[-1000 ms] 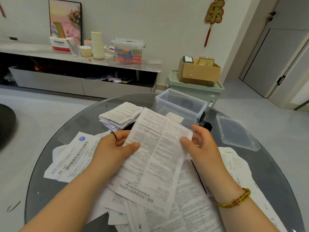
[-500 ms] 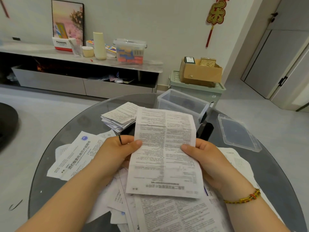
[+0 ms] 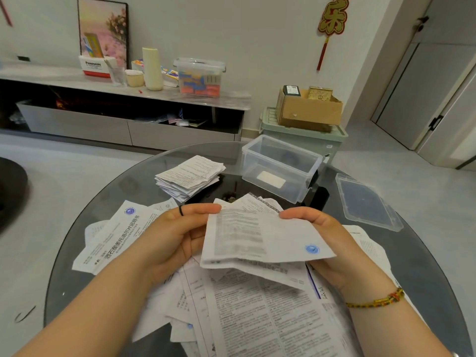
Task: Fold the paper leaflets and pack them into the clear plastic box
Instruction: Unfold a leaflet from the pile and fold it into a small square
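Observation:
I hold a white printed leaflet (image 3: 262, 238) over the table, its top half bent down toward me into a fold. My left hand (image 3: 177, 235) pinches its left edge and my right hand (image 3: 322, 235) pinches its right edge. Under it lies a loose heap of unfolded leaflets (image 3: 257, 313). A stack of folded leaflets (image 3: 189, 176) sits farther back on the left. The clear plastic box (image 3: 280, 167) stands open behind the leaflet on the right, with one small white item on its floor.
The box's clear lid (image 3: 368, 200) lies flat at the table's right. The round dark glass table (image 3: 77, 240) ends close on every side. Beyond it stand a low TV cabinet (image 3: 123, 124) and a green bin with a cardboard carton (image 3: 309, 109).
The leaflet was held upright and flat; its upper half has now come down toward me into a fold. Both hands kept their grip on its side edges.

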Motion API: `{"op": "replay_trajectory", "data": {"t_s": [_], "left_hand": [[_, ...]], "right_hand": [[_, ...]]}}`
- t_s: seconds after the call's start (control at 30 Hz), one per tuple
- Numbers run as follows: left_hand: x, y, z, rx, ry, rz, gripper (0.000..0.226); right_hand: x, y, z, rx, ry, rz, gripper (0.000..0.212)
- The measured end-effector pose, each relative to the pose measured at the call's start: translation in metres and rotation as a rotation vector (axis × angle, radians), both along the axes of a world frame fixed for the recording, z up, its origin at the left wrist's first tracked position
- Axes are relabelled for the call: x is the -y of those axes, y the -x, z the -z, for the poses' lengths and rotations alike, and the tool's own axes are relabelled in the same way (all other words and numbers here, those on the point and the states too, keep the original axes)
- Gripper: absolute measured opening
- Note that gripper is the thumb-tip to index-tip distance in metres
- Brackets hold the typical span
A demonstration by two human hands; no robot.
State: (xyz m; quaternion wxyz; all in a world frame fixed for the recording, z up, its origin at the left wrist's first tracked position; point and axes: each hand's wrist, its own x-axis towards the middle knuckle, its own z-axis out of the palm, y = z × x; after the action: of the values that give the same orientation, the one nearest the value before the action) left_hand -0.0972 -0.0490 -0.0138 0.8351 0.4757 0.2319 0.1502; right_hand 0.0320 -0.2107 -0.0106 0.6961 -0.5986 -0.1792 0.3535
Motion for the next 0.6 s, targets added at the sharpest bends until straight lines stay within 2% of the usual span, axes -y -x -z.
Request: {"op": "replay_trajectory", "data": {"t_s": [0.1, 0.3, 0.43, 0.6], "left_hand": [[-0.0019, 0.0002, 0.0005, -0.005, -0.005, 0.016, 0.028], [0.0018, -0.0005, 0.0029, -0.045, -0.165, 0.078, 0.014], [0.0028, -0.0004, 0.008, -0.083, -0.218, 0.106, 0.033], [0.0049, -0.0008, 0.0091, -0.101, -0.259, 0.119, 0.028]], "right_hand": [[0.0013, -0.0003, -0.0009, 0.024, 0.02, 0.017, 0.038], [0.0014, 0.0024, -0.0021, 0.136, 0.054, 0.051, 0.024], [0.0004, 0.0051, -0.0025, 0.198, 0.053, 0.055, 0.025], [-0.001, 0.0047, -0.0014, 0.228, 0.064, 0.048, 0.025]]}}
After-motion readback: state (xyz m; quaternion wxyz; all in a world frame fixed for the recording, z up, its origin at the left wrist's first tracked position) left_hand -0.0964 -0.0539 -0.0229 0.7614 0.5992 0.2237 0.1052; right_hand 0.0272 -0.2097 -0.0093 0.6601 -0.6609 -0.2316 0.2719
